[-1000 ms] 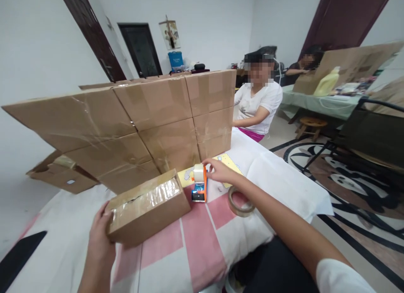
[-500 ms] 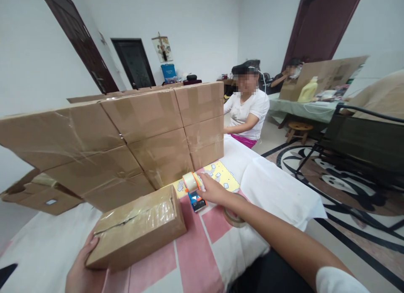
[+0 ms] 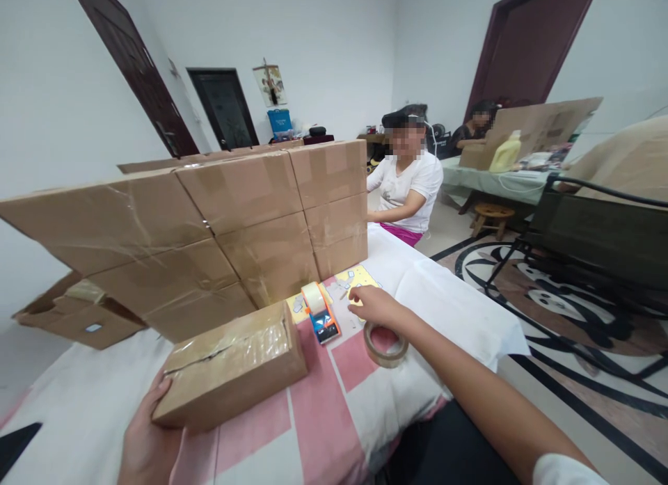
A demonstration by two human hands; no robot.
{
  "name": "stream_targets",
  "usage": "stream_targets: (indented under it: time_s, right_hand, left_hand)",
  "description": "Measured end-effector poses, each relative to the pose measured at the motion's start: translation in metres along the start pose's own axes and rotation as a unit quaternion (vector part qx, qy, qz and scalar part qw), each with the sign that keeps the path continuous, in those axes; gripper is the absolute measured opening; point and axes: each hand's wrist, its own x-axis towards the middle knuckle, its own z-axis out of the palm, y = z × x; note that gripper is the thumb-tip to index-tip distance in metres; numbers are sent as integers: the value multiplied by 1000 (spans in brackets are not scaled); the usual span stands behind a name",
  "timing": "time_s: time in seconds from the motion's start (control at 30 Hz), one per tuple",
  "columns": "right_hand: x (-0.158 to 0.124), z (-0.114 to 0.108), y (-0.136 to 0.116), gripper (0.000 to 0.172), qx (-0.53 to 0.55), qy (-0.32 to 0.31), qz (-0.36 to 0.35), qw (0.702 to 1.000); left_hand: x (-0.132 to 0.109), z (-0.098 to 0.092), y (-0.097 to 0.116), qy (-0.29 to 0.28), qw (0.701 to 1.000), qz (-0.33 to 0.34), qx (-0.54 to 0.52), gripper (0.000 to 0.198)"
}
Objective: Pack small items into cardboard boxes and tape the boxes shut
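Our right hand (image 3: 373, 307) has drawn back from the tape dispenser (image 3: 326, 326) since half a second ago, and the brown tape roll (image 3: 386, 360), partly covered by our forearm then, now shows whole. From the head view, we see that hand right of the frame's centre, fingers bent and loosely parted, just above the roll. The dispenser lies near the centre, just beside the right end of the taped cardboard box (image 3: 234, 380) at lower centre-left. Our left hand (image 3: 149, 436) grips the box's left end, thumb at its upper edge. Behind, we see stacked cartons (image 3: 261, 241) and, upper right of centre, a seated person (image 3: 410, 186).
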Motion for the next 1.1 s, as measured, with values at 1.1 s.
stream_targets:
  time_s: [1.1]
  right_hand:
    - [145, 32, 91, 19, 7, 28, 25, 999]
  left_hand:
    - [-4, 8, 2, 22, 998, 41, 38, 37]
